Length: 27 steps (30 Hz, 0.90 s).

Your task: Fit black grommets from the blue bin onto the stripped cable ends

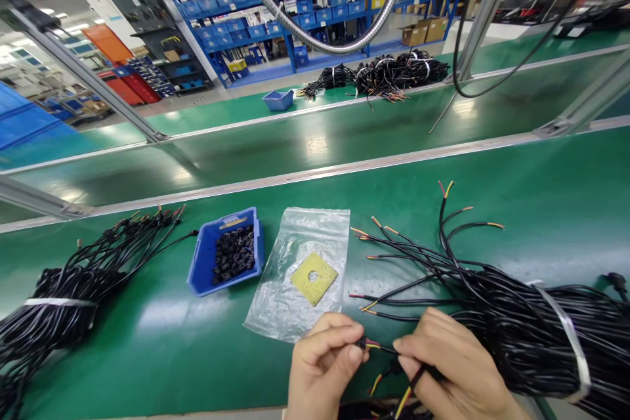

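In the left hand (322,364), above the near edge of the surface (162,341), a black connector (362,342) is pinched; a black cable (387,349) with red and yellow wires (373,345) is gripped in the right hand (447,367). Toward the far edge, black parts (235,254) are held in a blue bin (202,262).

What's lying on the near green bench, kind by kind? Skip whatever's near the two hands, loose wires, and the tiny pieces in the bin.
Black cable bundles: 2
Blue bin: 1
Clear plastic bag: 1
Yellow square pad: 1
Total: 5
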Each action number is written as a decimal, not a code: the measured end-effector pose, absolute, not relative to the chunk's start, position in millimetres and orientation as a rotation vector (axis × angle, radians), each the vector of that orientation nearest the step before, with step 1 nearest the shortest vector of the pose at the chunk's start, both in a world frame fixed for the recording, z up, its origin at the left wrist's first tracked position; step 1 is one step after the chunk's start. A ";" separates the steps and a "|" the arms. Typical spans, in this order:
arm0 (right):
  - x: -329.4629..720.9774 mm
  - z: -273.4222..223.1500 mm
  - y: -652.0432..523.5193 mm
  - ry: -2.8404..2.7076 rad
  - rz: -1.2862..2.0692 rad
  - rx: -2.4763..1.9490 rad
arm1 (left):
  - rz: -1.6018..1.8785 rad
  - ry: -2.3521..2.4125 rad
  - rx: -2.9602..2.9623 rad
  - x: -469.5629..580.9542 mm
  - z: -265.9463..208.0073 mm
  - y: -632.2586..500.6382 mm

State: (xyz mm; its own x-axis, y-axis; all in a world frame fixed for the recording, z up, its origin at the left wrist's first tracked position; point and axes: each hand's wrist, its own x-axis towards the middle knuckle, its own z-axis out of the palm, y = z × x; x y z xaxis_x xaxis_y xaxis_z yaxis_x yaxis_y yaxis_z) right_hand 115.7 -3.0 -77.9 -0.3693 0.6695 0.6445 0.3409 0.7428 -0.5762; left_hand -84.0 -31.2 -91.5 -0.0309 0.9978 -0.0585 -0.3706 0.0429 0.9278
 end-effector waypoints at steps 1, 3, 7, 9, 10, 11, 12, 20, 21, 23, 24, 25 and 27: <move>115.6 -76.6 -3.0 -1.995 0.430 -0.767 | 1.340 0.975 0.963 -86.1 -94.4 -31.7; 115.6 -74.0 -2.9 -2.015 0.425 -0.764 | 1.296 0.975 1.095 -89.8 -98.1 -32.5; 116.5 -72.0 -3.7 -2.044 0.427 -0.764 | 1.203 0.971 1.172 -92.7 -96.6 -32.8; 117.4 -73.4 -4.5 -2.073 0.439 -0.787 | 1.173 0.969 1.189 -91.3 -92.3 -31.9; 118.1 -74.5 -5.0 -2.086 0.441 -0.801 | 1.162 0.966 1.200 -90.2 -89.7 -31.3; 118.7 -75.5 -5.5 -2.096 0.441 -0.813 | 1.159 0.959 1.214 -88.8 -87.1 -30.6; 119.4 -76.5 -6.1 -2.103 0.444 -0.821 | 1.156 0.950 1.228 -87.3 -84.7 -30.0; 119.6 -75.6 -6.9 -2.057 0.474 -0.793 | 1.063 0.881 0.684 -72.7 -81.0 -36.2; 119.3 -75.3 -6.5 -2.048 0.473 -0.789 | 1.059 0.883 0.650 -70.3 -81.3 -37.5; 118.8 -75.5 -6.2 -2.038 0.474 -0.789 | 1.102 0.924 0.645 -66.3 -82.0 -39.2; 118.8 -75.9 -6.3 -2.041 0.478 -0.798 | 1.145 0.956 0.670 -65.3 -82.8 -39.4; 118.9 -76.4 -6.5 -2.046 0.480 -0.810 | 1.193 0.982 0.718 -65.1 -84.1 -39.3; 119.5 -77.7 -7.4 -2.069 0.485 -0.845 | 1.253 0.975 0.895 -67.2 -88.2 -38.1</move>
